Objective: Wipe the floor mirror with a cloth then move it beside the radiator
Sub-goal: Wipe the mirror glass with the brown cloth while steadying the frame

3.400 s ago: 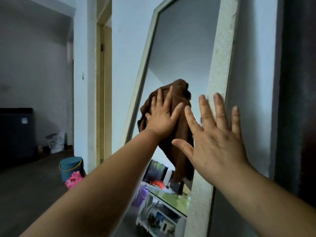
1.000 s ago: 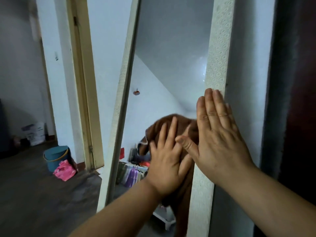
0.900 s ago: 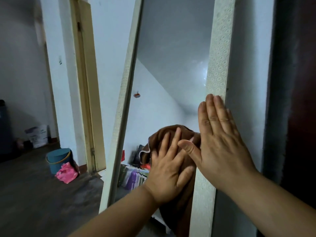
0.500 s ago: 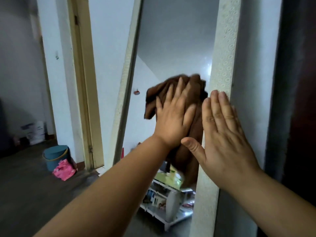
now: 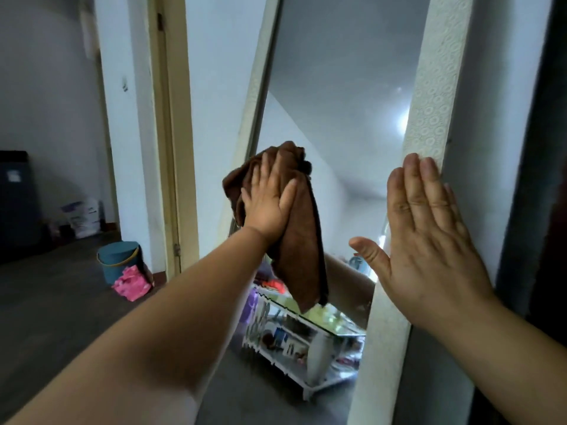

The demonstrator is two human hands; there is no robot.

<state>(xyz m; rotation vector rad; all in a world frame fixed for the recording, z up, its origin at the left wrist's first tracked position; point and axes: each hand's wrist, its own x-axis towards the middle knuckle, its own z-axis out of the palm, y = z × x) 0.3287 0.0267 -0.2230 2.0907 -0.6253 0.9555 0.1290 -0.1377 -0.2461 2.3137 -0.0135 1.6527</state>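
White wall [image 5: 214,87] backs the floor mirror [image 5: 337,87], long axis upright, leaning, frame embossed with rings; left hand [image 5: 268,204] presses a limp brown cloth [image 5: 302,240] against its glass, fingers straight; right hand [image 5: 429,240] lies flat, fingers together, on the right frame.

We see a dark floor [image 5: 46,317] across the lower left of the frame. Left of centre, a teal bucket [image 5: 118,259] stands on it, with a pink bundle [image 5: 132,283] lying against its front. Farther back, a white bag [image 5: 82,214] sits by the wall and a dark cabinet [image 5: 15,204] stands at the left edge. Low in the mirror [image 5: 337,87], a white shelf [image 5: 294,360] is reflected, standing on floor.
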